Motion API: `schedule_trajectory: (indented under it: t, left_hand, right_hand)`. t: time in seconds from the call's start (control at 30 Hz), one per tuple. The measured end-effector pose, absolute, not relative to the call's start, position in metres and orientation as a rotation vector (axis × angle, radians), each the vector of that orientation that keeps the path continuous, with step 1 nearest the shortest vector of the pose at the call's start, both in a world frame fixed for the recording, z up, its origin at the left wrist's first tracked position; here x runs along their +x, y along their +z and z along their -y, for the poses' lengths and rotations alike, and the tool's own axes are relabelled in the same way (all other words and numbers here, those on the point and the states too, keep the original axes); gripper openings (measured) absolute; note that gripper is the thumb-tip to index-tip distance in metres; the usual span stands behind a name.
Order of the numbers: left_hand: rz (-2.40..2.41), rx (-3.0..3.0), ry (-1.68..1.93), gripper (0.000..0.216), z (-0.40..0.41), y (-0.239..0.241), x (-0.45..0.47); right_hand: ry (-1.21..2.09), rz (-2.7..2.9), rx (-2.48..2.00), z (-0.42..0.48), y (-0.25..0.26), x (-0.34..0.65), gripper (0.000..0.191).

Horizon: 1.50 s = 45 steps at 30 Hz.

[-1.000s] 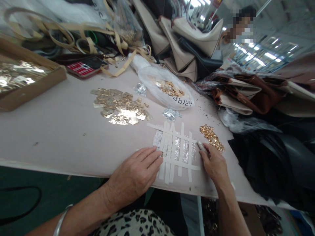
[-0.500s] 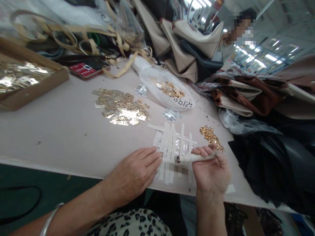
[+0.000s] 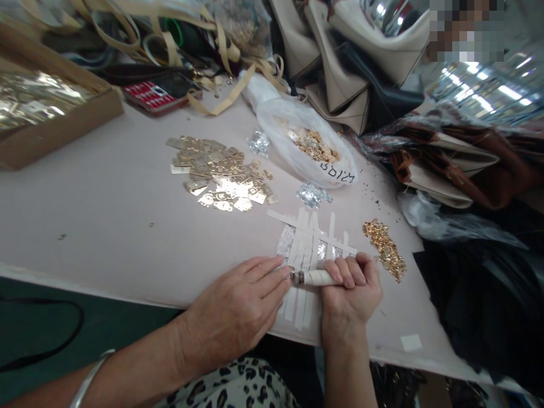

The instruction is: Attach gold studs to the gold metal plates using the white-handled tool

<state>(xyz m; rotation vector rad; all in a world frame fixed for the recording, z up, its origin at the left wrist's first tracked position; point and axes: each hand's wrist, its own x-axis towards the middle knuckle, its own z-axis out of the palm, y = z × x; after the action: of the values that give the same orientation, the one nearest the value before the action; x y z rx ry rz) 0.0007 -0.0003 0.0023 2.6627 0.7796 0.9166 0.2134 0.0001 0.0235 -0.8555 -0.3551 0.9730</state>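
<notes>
My left hand [image 3: 242,300] rests low over the table edge, palm down. Its fingers are stretched forward and close together, their tips on a small metal piece [image 3: 291,271]. The thumb is hidden. Wrapped in my right hand [image 3: 351,286] is a hand tool with a white-wrapped handle [image 3: 317,277]. Its dark collared end points left and meets the small piece at my left fingertips; the exact contact is too small to make out. Beneath both hands lies a pad of clear plastic crossed with white tape strips [image 3: 304,243].
Flat gold plates [image 3: 225,175] are heaped beyond my left hand. Silver pieces [image 3: 314,195], a white bag of gold parts [image 3: 306,136] and small gold fittings [image 3: 385,249] lie farther out. A cardboard box [image 3: 63,127] stands left; handbags [image 3: 340,73] and dark material [image 3: 480,311] line the right.
My right hand has turned and moved left, bringing the tool's end from above the taped pad to the small piece at my left fingertips. The head view has shifted slightly.
</notes>
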Motion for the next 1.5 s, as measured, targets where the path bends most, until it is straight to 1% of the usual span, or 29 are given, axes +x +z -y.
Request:
schedule_trajectory:
  t: [0.2,0.43,0.7,1.0,1.27,1.5]
  left_hand:
    - [-0.792,2.632,0.865,0.031,0.001,0.002,0.0]
    - [-0.735,2.641,0.84,0.034,0.002,0.002,-0.001]
    - [-0.741,2.595,0.862,0.034,0.001,0.005,-0.001]
    - [-0.739,2.623,0.874,0.035,0.0,0.005,-0.001]
    - [-0.764,2.613,0.901,0.033,0.003,0.004,0.002]
    - [-0.741,2.616,0.894,0.034,0.003,0.005,0.0]
  right_hand:
    - [0.985,0.44,-0.869,0.001,0.026,0.211,0.024]
    - [0.928,0.424,-0.888,-0.002,0.028,0.2,0.029]
    - [0.905,0.764,-0.813,0.001,0.052,0.177,0.034]
    - [0.827,0.642,-0.872,0.004,0.041,0.19,0.035]
    - [0.817,0.917,-0.942,0.011,0.053,0.168,0.032]
    - [0.658,1.284,-1.249,0.017,0.058,0.15,0.021]
